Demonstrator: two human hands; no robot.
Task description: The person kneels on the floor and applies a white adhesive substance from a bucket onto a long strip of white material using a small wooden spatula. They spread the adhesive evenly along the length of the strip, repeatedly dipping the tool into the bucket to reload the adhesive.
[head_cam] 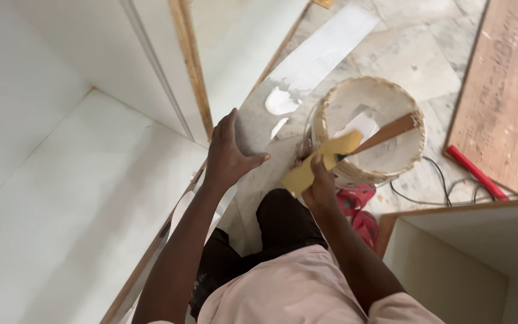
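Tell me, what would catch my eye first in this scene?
Probably the round bucket, crusted with pale paste, on the tiled floor at centre right. The right hand beside it holds a yellow scraper, while the left hand rests on the white panel filling the left side. A red tool lies further right.

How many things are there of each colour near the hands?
Yellow: 1, the yellow scraper in the right hand.
Red: 2, the red sandals and the red-handled tool.
White: 2, the bucket and the white strip beyond the left hand.
Total: 5
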